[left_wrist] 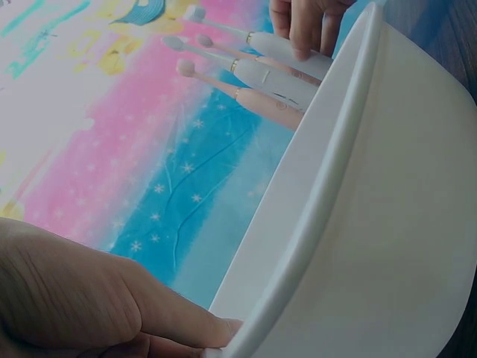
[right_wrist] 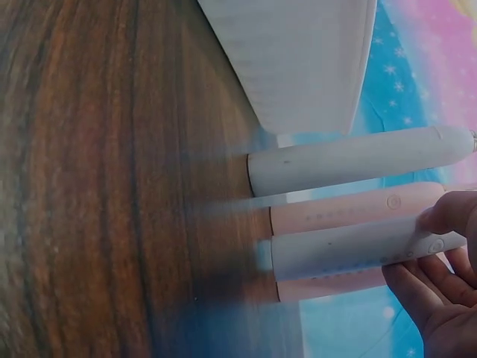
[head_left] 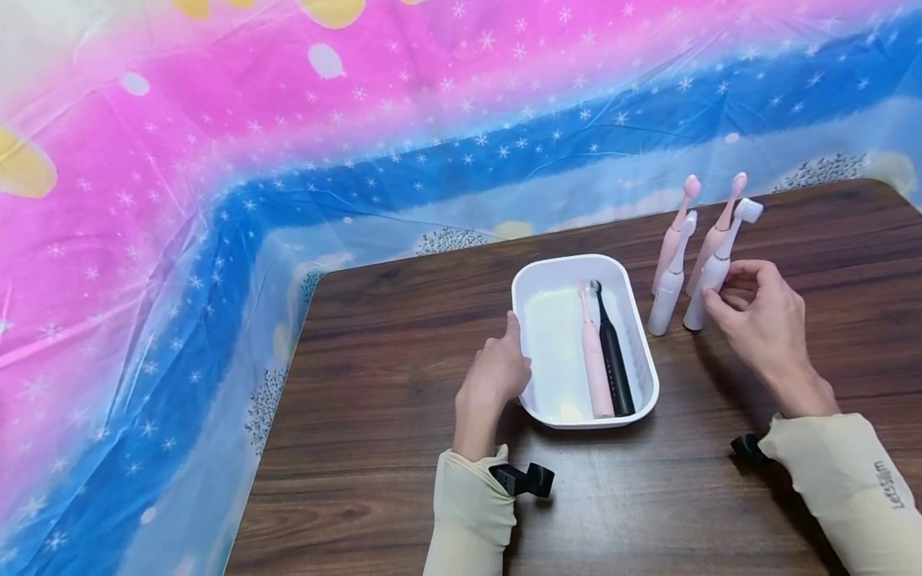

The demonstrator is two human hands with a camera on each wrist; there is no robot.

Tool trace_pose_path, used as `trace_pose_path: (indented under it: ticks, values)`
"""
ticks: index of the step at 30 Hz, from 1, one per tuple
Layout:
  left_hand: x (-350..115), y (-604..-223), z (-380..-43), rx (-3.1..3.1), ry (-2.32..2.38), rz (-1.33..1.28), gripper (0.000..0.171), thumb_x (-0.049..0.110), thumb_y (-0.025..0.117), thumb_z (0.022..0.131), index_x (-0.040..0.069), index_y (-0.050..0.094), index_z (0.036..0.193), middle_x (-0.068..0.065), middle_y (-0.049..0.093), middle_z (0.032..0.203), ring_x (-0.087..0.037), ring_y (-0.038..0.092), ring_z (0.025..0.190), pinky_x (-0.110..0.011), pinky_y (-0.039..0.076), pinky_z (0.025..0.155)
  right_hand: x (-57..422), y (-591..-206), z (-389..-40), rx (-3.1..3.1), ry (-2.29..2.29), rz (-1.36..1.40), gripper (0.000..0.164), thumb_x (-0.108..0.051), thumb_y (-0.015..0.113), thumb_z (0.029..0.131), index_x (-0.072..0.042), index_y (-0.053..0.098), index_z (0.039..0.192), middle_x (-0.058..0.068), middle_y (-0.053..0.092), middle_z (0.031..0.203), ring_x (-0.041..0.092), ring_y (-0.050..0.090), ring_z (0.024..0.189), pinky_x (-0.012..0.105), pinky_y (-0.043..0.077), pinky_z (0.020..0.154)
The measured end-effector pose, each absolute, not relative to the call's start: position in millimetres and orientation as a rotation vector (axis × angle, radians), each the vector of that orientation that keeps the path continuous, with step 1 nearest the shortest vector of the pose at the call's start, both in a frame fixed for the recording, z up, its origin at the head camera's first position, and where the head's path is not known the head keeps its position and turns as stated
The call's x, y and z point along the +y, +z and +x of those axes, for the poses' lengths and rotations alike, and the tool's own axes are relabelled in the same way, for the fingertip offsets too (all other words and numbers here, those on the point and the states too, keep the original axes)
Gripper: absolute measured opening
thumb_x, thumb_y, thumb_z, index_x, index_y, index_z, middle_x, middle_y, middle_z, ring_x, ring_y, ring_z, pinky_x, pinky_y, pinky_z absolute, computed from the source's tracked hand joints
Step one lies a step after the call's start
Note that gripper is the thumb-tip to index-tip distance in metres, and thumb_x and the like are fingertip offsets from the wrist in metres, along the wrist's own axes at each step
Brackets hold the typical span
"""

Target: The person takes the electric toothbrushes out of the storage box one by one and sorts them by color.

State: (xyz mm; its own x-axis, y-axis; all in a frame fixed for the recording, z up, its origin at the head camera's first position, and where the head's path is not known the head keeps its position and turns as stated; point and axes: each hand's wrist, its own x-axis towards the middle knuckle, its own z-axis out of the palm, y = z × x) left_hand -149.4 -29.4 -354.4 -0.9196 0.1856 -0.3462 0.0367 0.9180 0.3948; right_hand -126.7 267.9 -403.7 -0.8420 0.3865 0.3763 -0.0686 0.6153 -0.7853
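Observation:
My left hand [head_left: 493, 372] holds the left side of a white plastic tray [head_left: 644, 344], its fingers at the rim in the left wrist view. Inside the tray, a pink electric toothbrush [head_left: 595, 368] and a black electric toothbrush [head_left: 615, 360] lie side by side. To the right, my right hand [head_left: 774, 328] pinches the handle of an upright white electric toothbrush [head_left: 709, 288] between thumb and fingers. Another white toothbrush [head_left: 666, 296] stands left of it. Two pink toothbrushes, one at the left [head_left: 670, 240] and one at the right [head_left: 715, 236], stand behind the white pair.
Everything rests on a dark wood-grain table [head_left: 374, 384]. Behind it hangs a pink and blue cloth [head_left: 403, 96] with snowflakes. Black wrist devices sit at the left cuff [head_left: 471, 496] and the right cuff [head_left: 814, 448].

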Motion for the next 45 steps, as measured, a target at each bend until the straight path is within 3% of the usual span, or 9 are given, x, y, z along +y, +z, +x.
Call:
trace_pose_path:
  ticks: [16,18,26,31,33,38,45]
  values:
    - [-28.1,-349.8,-151.2,2.697,0.526,0.159,0.068,0.019,0.048,0.095,0.014,0.009,0.15,-0.018,0.056,0.122,-0.027,0.056,0.096,-0.036,0.046,0.076,270.1,-403.6,-125.6,-2.368,1.109,-0.178,0.039,-0.006,0.067,0.079,0.005,0.048,0.111,0.021,0.058,0.104,-0.012,0.047,0.082,0.0,0.037,0.069]
    - [-28.1,-350.1,-151.7,2.7,0.521,0.158,0.068,0.019,0.048,0.095,0.014,0.009,0.15,-0.018,0.057,0.121,-0.026,0.057,0.093,-0.035,0.046,0.075,269.6,-403.3,-125.5,-2.376,1.108,-0.173,0.039,-0.005,0.067,0.079,0.005,0.047,0.111,0.021,0.058,0.104,-0.005,0.053,0.084,0.0,0.037,0.07]
    - [-28.7,-351.7,-149.8,2.694,0.524,0.155,0.067,0.019,0.048,0.095,0.013,0.009,0.149,-0.018,0.056,0.122,-0.027,0.056,0.098,-0.037,0.045,0.078,269.1,-405.0,-124.1,-2.392,1.078,-0.163,0.037,-0.004,0.067,0.079,0.005,0.048,0.11,0.022,0.058,0.102,-0.02,0.043,0.078,-0.001,0.035,0.067]
    - [-28.8,-354.0,-149.4,2.696,0.525,0.156,0.067,0.019,0.048,0.095,0.013,0.009,0.149,-0.019,0.057,0.12,-0.027,0.057,0.095,-0.036,0.045,0.076,268.6,-405.3,-122.8,-2.407,1.066,-0.174,0.038,-0.006,0.067,0.08,0.005,0.048,0.11,0.022,0.059,0.101,-0.003,0.055,0.082,-0.001,0.035,0.067]
    - [-28.9,-354.5,-149.2,2.697,0.522,0.156,0.067,0.019,0.048,0.094,0.013,0.009,0.149,-0.018,0.058,0.118,-0.026,0.057,0.092,-0.035,0.046,0.074,268.6,-405.0,-122.5,-2.41,1.065,-0.175,0.038,-0.006,0.067,0.08,0.006,0.048,0.11,0.023,0.059,0.102,0.011,0.061,0.084,-0.002,0.035,0.067]
    - [-28.4,-355.9,-149.6,2.695,0.525,0.153,0.067,0.019,0.048,0.094,0.013,0.01,0.149,-0.018,0.059,0.116,-0.025,0.057,0.089,-0.034,0.045,0.07,269.6,-404.7,-121.7,-2.436,1.05,-0.168,0.04,-0.007,0.067,0.08,0.007,0.047,0.112,0.025,0.059,0.102,0.034,0.061,0.089,-0.003,0.034,0.067]
    - [-28.2,-355.9,-150.0,2.69,0.53,0.146,0.067,0.018,0.047,0.095,0.014,0.009,0.15,-0.019,0.058,0.117,-0.025,0.056,0.089,-0.033,0.045,0.069,271.3,-404.8,-119.4,-2.463,0.997,-0.159,0.042,-0.009,0.068,0.08,0.008,0.05,0.113,0.026,0.059,0.102,0.037,0.061,0.089,-0.005,0.029,0.066]
